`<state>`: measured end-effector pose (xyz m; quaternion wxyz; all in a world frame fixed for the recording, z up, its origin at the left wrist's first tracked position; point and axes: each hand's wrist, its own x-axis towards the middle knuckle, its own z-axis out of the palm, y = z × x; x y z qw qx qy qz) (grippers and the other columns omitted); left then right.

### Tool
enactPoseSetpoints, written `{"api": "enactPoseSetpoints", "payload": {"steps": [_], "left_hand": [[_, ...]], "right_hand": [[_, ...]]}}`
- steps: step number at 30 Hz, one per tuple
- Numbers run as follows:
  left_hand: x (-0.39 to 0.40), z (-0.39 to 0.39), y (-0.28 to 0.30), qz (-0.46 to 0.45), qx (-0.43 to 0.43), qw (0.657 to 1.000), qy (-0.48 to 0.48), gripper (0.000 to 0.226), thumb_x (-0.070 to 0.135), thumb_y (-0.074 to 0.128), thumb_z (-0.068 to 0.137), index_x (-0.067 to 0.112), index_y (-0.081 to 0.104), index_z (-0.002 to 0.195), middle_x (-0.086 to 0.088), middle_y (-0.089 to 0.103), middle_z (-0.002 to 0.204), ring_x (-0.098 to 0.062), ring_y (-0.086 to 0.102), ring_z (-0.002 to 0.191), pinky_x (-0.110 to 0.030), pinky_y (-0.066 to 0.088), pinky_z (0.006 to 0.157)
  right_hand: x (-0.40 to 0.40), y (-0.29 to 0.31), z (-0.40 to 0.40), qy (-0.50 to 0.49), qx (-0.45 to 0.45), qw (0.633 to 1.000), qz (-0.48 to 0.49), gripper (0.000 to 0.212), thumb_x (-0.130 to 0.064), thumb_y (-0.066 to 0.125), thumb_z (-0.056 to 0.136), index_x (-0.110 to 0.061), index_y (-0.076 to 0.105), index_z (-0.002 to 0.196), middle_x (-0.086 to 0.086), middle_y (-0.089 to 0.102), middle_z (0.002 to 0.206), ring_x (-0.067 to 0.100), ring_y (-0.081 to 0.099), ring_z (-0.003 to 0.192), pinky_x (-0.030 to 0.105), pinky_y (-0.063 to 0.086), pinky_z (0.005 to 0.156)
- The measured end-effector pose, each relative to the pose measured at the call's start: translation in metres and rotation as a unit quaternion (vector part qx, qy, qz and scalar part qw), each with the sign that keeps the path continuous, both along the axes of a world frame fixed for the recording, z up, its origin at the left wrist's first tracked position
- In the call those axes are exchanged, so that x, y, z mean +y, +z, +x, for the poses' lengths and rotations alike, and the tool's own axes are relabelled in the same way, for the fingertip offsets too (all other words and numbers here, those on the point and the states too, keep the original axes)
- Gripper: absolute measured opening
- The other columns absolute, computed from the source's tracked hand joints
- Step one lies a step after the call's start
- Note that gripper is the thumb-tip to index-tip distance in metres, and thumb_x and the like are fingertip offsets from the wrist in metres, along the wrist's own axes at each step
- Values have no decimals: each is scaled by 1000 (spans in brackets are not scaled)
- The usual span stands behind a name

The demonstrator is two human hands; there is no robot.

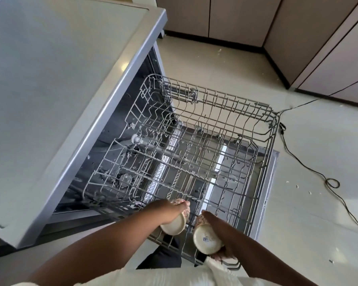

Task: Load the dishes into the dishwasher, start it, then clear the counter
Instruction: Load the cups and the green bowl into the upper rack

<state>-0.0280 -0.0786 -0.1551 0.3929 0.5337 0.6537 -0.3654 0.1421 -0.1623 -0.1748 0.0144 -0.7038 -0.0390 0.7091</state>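
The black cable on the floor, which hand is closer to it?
Right. The right hand, holding a cup, is over the rack's near edge, on the cable's side. The left hand, holding another cup, is farther away.

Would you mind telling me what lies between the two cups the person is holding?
In the head view, only grey rack wires show between the left cup and the right cup.

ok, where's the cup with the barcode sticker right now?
Head view, bottom centre-right: the stickered cup is held base-up in the right hand over the near edge of the pulled-out rack, just right of the other cup in the left hand.
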Motion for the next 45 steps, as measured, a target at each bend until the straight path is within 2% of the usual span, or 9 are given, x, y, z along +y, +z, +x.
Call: {"api": "enactPoseSetpoints", "payload": {"steps": [7,13,16,22,26,28,32,40,45], "left_hand": [[-7,-15,6,47,-69,997,8,89,84,12,82,14,51,123,-11,64,101,-24,63,87,-32,51,79],[-25,-31,39,200,-125,971,-46,63,71,29,92,17,56,109,-3,61,98,-19,60,86,-28,46,68],[-37,-40,63,287,-139,946,-57,54,61,36,95,18,58,119,-2,65,110,-19,60,96,-32,49,81],[-69,-79,107,520,-209,821,-109,32,42,49,93,19,67,107,2,69,98,-17,62,91,-29,48,83],[-95,-118,137,627,-177,755,-72,28,38,54,90,22,67,109,7,65,112,-13,57,109,-33,39,97],[-109,-143,150,672,-144,725,-35,28,37,58,86,23,65,109,7,63,115,-14,54,114,-36,35,99],[-149,-204,170,707,-70,703,29,35,41,53,88,24,61,117,4,60,128,-15,48,128,-33,22,110],[-266,-350,188,674,34,722,152,61,55,41,91,18,46,139,-6,43,148,-19,30,141,-35,14,116],[-337,-436,203,677,89,697,220,71,62,35,90,18,38,146,-4,34,154,-16,17,145,-31,4,118]], "right_hand": [[4,22,11,154,-88,979,95,69,-76,47,80,-11,66,92,15,67,87,30,67,71,44,60,69],[21,57,-2,433,-243,819,287,64,-67,44,86,-15,51,124,7,66,117,24,63,104,33,51,85],[37,76,-26,516,-269,725,370,62,-63,44,87,-17,43,128,6,56,130,26,51,121,37,40,96],[55,121,-80,600,-291,554,497,81,-65,34,90,-16,11,151,9,19,158,31,6,147,45,7,117],[54,166,-129,612,-259,483,570,84,-63,34,92,-18,-2,153,9,-1,162,30,-13,147,43,-9,116],[48,181,-158,606,-248,445,611,82,-62,34,91,-16,10,153,13,9,161,32,-5,148,44,-6,116],[25,206,-224,590,-225,375,679,74,-63,36,83,-11,53,134,15,54,137,38,42,133,47,20,112],[-60,227,-382,618,-164,282,716,75,-68,42,83,-17,45,138,9,53,139,34,38,137,48,19,108],[-108,237,-472,631,-166,230,722,80,-68,46,72,-18,49,135,10,53,139,31,29,137,46,18,108]]}}
